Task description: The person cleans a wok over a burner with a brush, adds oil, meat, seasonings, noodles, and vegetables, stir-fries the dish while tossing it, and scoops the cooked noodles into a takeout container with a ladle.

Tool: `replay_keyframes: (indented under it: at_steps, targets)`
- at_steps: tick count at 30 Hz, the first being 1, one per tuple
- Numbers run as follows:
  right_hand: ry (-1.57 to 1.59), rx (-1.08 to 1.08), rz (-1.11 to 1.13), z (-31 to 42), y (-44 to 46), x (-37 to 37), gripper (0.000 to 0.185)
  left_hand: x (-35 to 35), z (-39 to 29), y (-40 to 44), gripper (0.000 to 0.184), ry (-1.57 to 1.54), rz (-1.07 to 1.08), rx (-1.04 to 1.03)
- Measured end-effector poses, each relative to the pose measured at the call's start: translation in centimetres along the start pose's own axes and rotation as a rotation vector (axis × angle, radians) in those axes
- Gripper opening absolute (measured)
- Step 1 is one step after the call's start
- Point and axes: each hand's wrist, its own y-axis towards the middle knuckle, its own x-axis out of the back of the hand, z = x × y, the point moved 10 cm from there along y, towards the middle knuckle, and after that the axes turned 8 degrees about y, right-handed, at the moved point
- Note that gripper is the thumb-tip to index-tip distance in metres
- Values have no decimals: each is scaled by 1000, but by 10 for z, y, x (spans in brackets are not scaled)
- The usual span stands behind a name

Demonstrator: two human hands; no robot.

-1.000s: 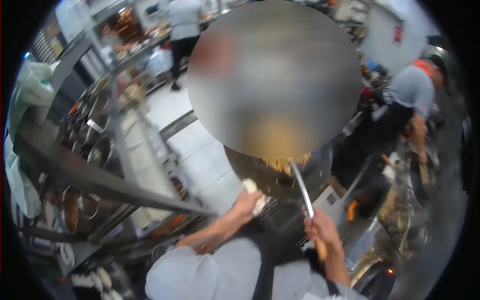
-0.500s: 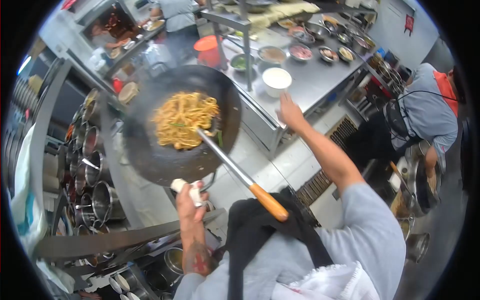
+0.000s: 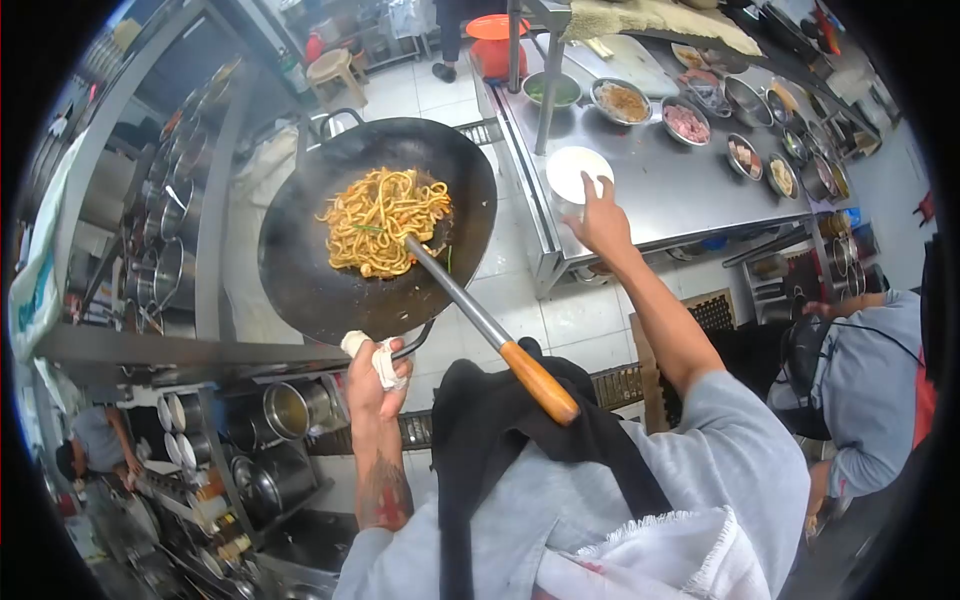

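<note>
My left hand (image 3: 377, 375) is wrapped round the near loop handle of a large black wok (image 3: 300, 285), with a folded white cloth (image 3: 388, 362) in the grip. Steaming noodles (image 3: 388, 225) with bits of green lie inside the wok. A long wok utensil (image 3: 470, 305) with a wooden grip leans from the noodles toward my apron, its head buried. My right hand (image 3: 605, 228) reaches to a white bowl (image 3: 572, 172) on the steel table, fingers spread over its near rim and thumb apart below. Whether the fingertips press on the bowl is unclear.
Across the steel table (image 3: 640, 200) stand several metal bowls, among them greens (image 3: 552, 90) and pink meat (image 3: 687, 122). A shelf post (image 3: 546, 110) rises beside the white bowl. Another person (image 3: 870, 370) bends at the right. Pots (image 3: 285, 410) fill racks at left.
My right hand has moved from beside the white bowl onto its near rim. The view has turned toward the table. My left hand still grips the wok handle.
</note>
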Motion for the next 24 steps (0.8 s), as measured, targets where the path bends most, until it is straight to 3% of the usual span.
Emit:
replay_keyframes:
  at_steps: [1,2,3,4,5,6,9,10,13,15,17,19,24]
  targets:
    - [58,-18,-18,20,-6,23,52,6,9,8,4,-42,24,7]
    - [198,-79,111,39,-27,23,53,21,16,18,3,-28,-25,-8]
    - [783,-382,523,49,-69,-18,55,26,24,20,7,-50,-44,-25]
    - [1263,-556,859,100,-118,-29,54,30,32,23,8,-13,-61,-40]
    - [1571,-848,1027,130,-161,-48,50,35,41,24,10,24,-81,-47]
    - [1652,-1036,951,138,-177,-66,36,40,52,21,12,45,-118,-33]
    - [1733,-1058,1018,128,-191,-111,24,82,107,18,9,85,-72,81]
    - [1540,-1036,951,138,-185,-98,24,97,115,21,8,185,-120,122]
    - [1540,-1044,840,137,-204,-94,24,123,124,30,9,138,-132,165]
    - [1526,-980,857,146,-215,-72,32,129,118,20,8,170,-100,191]
    - [1421,-785,790,167,-217,-31,44,131,107,14,8,231,-49,212]
    - [1287,-665,699,192,-221,11,47,132,93,12,21,294,-10,178]
    - [1161,-454,533,225,-239,49,51,94,42,-23,15,295,48,101]
